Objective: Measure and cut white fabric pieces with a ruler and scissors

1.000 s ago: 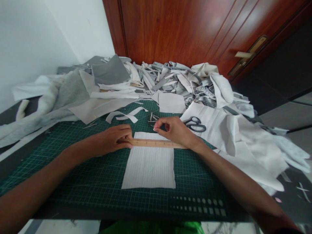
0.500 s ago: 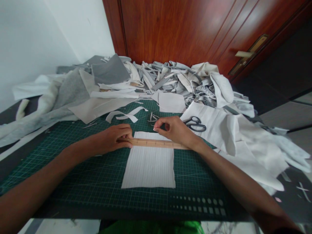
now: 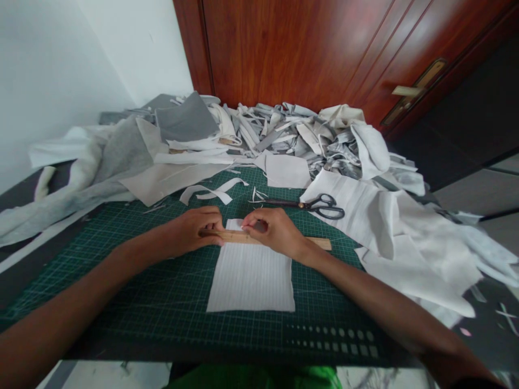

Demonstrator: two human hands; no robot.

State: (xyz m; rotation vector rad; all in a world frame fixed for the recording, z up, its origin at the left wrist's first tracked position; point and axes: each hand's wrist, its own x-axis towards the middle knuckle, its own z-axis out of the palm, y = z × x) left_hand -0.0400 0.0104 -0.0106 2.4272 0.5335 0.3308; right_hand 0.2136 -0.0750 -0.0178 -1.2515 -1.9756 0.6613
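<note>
A white ribbed fabric rectangle (image 3: 251, 275) lies flat on the green cutting mat (image 3: 121, 281). A wooden ruler (image 3: 316, 243) lies across the fabric's far end. My left hand (image 3: 194, 229) has its fingers curled down on the ruler's left end. My right hand (image 3: 271, 229) rests over the ruler's middle, fingers pinched together at the ruler's far edge; what they pinch is too small to name. The two hands are close together.
Black-handled scissors (image 3: 320, 205) lie just beyond my right hand on white cloth (image 3: 365, 210). Heaps of white and grey fabric scraps (image 3: 284, 135) fill the far side and both flanks. A wooden door (image 3: 308, 48) stands behind.
My right hand has slid left along the ruler toward my left hand, uncovering the ruler's right end and the scissors' blades. The left hand has stayed on the ruler.
</note>
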